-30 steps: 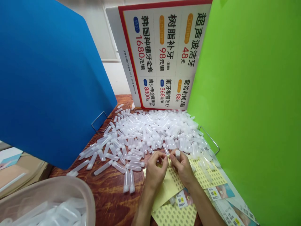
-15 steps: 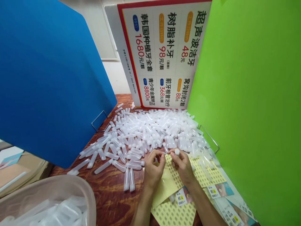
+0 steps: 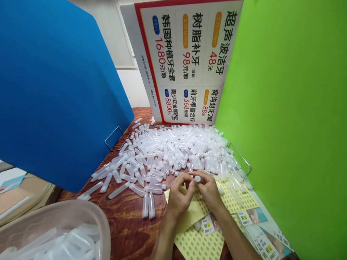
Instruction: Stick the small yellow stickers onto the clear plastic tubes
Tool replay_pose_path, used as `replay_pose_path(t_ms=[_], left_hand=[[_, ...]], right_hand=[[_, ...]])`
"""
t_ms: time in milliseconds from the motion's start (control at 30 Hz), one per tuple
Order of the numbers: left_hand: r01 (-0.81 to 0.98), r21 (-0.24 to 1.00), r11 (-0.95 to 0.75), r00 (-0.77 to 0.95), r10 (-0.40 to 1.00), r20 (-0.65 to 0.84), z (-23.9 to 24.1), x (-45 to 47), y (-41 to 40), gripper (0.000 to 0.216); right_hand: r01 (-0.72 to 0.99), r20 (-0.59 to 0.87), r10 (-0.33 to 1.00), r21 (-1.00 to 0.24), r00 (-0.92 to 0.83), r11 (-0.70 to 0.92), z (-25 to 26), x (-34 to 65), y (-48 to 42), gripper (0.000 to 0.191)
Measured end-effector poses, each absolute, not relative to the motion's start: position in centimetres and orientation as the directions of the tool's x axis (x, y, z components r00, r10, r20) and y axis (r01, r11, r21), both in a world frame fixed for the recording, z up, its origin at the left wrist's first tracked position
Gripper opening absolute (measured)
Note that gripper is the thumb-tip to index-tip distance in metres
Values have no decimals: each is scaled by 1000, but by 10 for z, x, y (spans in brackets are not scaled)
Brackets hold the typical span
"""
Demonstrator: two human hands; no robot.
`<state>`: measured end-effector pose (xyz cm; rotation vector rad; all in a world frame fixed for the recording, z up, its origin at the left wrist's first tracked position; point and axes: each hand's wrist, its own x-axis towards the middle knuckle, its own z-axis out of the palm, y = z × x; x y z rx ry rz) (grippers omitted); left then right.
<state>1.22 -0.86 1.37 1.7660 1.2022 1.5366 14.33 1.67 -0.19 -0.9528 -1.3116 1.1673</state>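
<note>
My right hand (image 3: 209,191) is closed around a small white-capped plastic tube (image 3: 198,178), its cap end facing me. My left hand (image 3: 178,196) is curled beside it, thumb and forefinger drawn together close to the cap. Whatever those left fingertips pinch is too small or hidden to make out. Beneath both hands lies a yellow sheet of small round stickers (image 3: 199,207), partly covered by them. Another yellow sticker sheet (image 3: 202,243) lies nearer to me, under my forearms.
A large heap of translucent capped tubes (image 3: 176,144) spreads behind my hands. At lower left stands a plastic tub (image 3: 104,224) holding more tubes. Blue (image 3: 67,90) and green (image 3: 284,108) panels flank the table, with a printed price board (image 3: 187,65) behind. Printed cards (image 3: 252,216) lie at right.
My hands have come together, with the left fingers now at the tube. The tube in my right hand has shifted left and tilted.
</note>
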Motion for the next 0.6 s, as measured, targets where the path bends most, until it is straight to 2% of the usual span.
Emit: replay_pose_path(t_ms=[133,333,600], left_hand=[[293,845,-448,-21,880,474,12,13,-7,16],[295,855,-425,-38,890,455,9,13,-6,18],[308,875,-375,-49,912,408,9,12,-6,19]], right_hand=[[-81,200,976,-978,-87,193,-3,142,17,42],[-52,200,976,-979,-85,196,-4,141,16,36],[-38,167,984,-986,-67,165,-1,138,14,38]])
